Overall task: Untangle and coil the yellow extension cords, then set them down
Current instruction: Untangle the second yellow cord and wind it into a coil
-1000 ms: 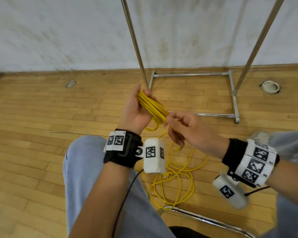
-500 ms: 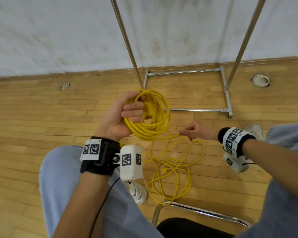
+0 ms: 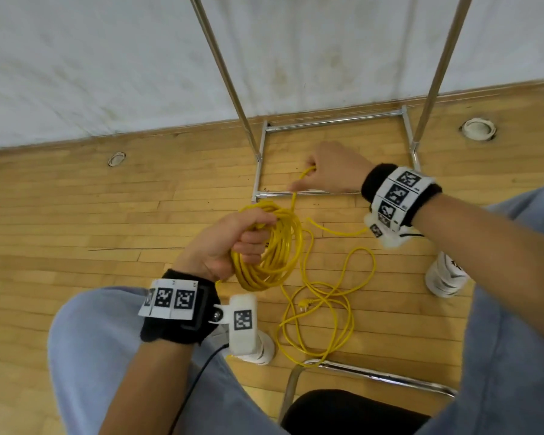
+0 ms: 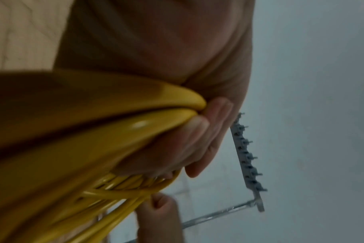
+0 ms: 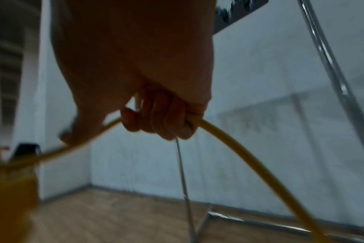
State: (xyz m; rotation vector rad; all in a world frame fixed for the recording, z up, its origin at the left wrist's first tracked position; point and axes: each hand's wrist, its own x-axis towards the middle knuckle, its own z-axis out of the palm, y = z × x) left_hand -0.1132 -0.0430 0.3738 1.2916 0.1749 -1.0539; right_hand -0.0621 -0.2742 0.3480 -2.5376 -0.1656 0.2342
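Yellow extension cord (image 3: 274, 249): coiled bundle gripped in left hand (image 3: 230, 243); single strand clasped in right hand (image 3: 333, 171), held farther out; slack loops on wooden floor (image 3: 76, 215). Wristbands (image 3: 170, 301): black-and-white square markers, no readable writing.

No readable words, numbers or brand names anywhere. Only black-and-white square code patterns: on the left wristband (image 3: 171, 298), on the white camera block (image 3: 243, 321) beside it, and on the right wristband (image 3: 400, 190). A dark mark on the white shoe (image 3: 446, 274) is too blurred to read.
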